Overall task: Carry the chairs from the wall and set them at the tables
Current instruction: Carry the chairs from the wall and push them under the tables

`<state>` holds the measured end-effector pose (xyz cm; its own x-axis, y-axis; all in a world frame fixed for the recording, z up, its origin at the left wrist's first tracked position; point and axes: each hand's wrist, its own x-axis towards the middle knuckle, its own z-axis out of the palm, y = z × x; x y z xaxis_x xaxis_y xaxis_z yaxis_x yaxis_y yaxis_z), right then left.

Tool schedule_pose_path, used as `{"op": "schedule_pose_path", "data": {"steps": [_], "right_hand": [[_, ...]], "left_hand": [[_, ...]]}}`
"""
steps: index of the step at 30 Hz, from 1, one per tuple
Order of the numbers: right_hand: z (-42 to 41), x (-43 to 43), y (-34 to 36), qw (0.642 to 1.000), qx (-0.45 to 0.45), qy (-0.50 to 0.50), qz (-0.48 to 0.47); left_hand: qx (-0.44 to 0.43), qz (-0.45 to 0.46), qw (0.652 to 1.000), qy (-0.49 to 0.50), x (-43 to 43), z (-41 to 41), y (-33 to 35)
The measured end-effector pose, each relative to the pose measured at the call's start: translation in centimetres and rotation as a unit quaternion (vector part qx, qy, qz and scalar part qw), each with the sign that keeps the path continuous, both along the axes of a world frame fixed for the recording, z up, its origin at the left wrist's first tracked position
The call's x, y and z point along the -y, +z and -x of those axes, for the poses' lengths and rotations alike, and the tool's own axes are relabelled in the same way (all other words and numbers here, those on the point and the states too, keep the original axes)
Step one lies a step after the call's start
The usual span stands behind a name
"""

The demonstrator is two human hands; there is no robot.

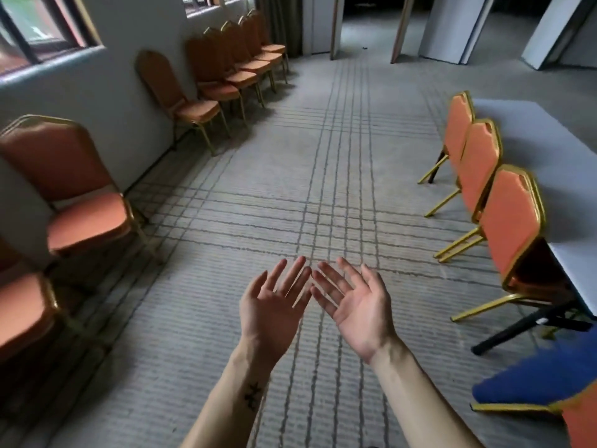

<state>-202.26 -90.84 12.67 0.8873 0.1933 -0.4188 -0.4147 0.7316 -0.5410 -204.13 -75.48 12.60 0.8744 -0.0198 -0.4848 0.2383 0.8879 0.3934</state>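
Observation:
Orange padded chairs with gold metal frames line the left wall: a near chair (74, 189), a single chair (181, 98) further on, and a tight row of several chairs (239, 63) at the far end. Three more orange chairs stand tucked against the white table (549, 150) on the right, the nearest of them (513, 227) with its back toward me. My left hand (274, 302) and my right hand (352, 302) are held out over the carpet, palms up, fingers straight and spread, holding nothing. Their fingertips almost meet.
Another orange chair seat (22, 312) sits at the lower left edge. A blue cloth (542, 373) lies over a chair at the lower right. The table's black leg (517, 331) juts onto the grey lined carpet (307, 176). Open doorways and white panels (452, 27) stand at the far end.

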Motion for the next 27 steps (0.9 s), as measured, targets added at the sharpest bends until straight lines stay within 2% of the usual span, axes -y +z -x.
{"op": "schedule_pose_path", "data": {"steps": [6,13,20,27], "right_hand": [[-8.0,-5.6,-1.9,0.997,-0.020,0.064,0.026],[-22.0,-11.8,-4.0,0.988,-0.020,0.152,-0.005],[-34.6,-18.8,-2.5,0.969,-0.015,0.242,-0.045],[-43.9,-26.7,-3.3,0.954,-0.028,0.297,-0.029]], "left_hand": [[-0.029,0.007,0.998,0.062,-4.5,-6.0,-2.0],[-0.034,-0.017,0.989,0.142,-10.0,-17.4,-2.3],[-0.016,-0.023,0.974,0.224,-16.2,-27.5,0.0],[-0.020,-0.011,0.956,0.294,-23.9,-34.3,-0.9]]}}
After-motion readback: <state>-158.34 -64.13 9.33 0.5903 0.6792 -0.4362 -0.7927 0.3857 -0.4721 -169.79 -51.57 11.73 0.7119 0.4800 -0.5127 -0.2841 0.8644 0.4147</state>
